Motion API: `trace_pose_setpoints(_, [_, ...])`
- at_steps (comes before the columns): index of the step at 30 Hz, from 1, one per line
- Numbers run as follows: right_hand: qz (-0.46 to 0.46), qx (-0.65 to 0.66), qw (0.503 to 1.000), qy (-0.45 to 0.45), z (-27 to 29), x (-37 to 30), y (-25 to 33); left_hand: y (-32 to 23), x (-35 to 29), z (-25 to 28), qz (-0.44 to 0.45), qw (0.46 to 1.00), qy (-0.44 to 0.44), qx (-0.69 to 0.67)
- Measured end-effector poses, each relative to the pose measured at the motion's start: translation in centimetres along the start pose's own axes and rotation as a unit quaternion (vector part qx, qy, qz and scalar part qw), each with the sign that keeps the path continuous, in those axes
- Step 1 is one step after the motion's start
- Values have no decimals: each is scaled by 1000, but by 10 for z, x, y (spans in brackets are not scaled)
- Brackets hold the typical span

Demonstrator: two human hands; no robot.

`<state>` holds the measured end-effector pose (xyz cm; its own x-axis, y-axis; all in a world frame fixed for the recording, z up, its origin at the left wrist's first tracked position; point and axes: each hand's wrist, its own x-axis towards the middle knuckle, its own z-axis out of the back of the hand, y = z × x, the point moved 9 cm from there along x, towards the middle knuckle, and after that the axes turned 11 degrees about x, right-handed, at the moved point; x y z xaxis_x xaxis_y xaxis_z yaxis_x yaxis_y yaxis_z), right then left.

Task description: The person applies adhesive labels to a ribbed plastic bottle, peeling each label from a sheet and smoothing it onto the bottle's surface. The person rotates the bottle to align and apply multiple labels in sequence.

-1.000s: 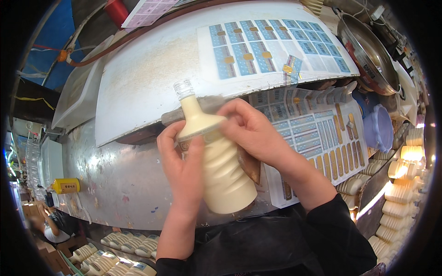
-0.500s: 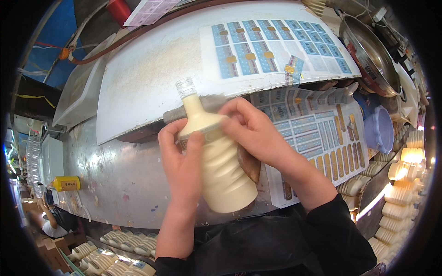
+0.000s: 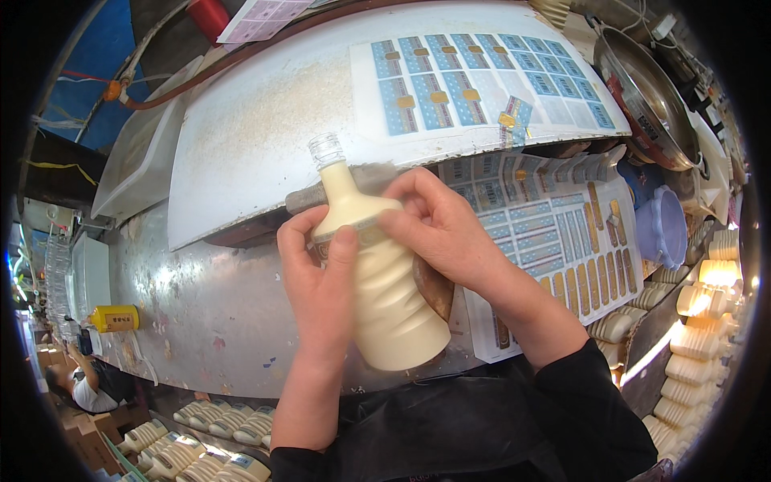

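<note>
Between my hands a cream-coloured bottle (image 3: 393, 301) lies tilted, its clear threaded mouth pointing away from me and its ridged body toward me. Around its shoulder runs a narrow grey label strip (image 3: 365, 225). My left hand (image 3: 315, 261) is closed on the bottle's left side, thumb pressed on the strip. On the right side my right hand (image 3: 434, 229) grips the shoulder, its thumb on the strip and its fingers bent; some fingertips are hidden. Behind the bottle rests a grey rounded bar (image 3: 307, 200), and a brown worn piece (image 3: 434, 289) shows beside its body.
Label sheets (image 3: 554, 265) lie right of the bottle, with another sheet (image 3: 450, 80) on the raised white board (image 3: 265, 104). A purple bucket (image 3: 661, 229) and a metal pan (image 3: 646, 96) stand right. Cream bottles (image 3: 695, 345) are stacked right. A person (image 3: 88, 386) appears far left.
My hands and the bottle stay almost in place. The right thumb has shifted slightly left along the strip, and the bottle's mouth has moved a little to the right.
</note>
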<state>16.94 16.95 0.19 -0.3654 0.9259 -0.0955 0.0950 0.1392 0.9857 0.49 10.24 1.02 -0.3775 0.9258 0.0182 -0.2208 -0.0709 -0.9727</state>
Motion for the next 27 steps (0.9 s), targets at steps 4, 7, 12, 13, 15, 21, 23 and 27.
trace_pose_setpoints(4, [-2, 5, 1000, 0, 0, 0, -1, 1, 0, 0, -2, 1000, 1, -3])
trace_pose_setpoints(7, [-2, 4, 1000, 1, 0, 0, -1, 2, 0, -1, 0, 1000, 5, -10])
trace_pose_setpoints(12, [-7, 38, 999, 8, 0, 2, -4, 2, 0, 0, -3, 1000, 3, -7])
trace_pose_setpoints(13, [3, 73, 997, 8, 1, 4, -7, 2, 0, -1, -2, 1000, 4, -9])
trace_pose_setpoints(15, [-3, 89, 996, 13, 2, 4, -8, 0, 0, -1, -10, 1000, 2, -2])
trace_pose_setpoints(21, [-36, 49, 998, 32, 0, 1, -8, 1, -1, 0, 1, 1000, -1, -3])
trace_pose_setpoints(23, [-31, 51, 998, 27, 0, 0, -7, 1, -1, 0, 1, 1000, -1, -1])
trace_pose_setpoints(27, [-28, 48, 998, 22, 0, 0, -7, 2, 0, 0, -7, 1000, -3, -1])
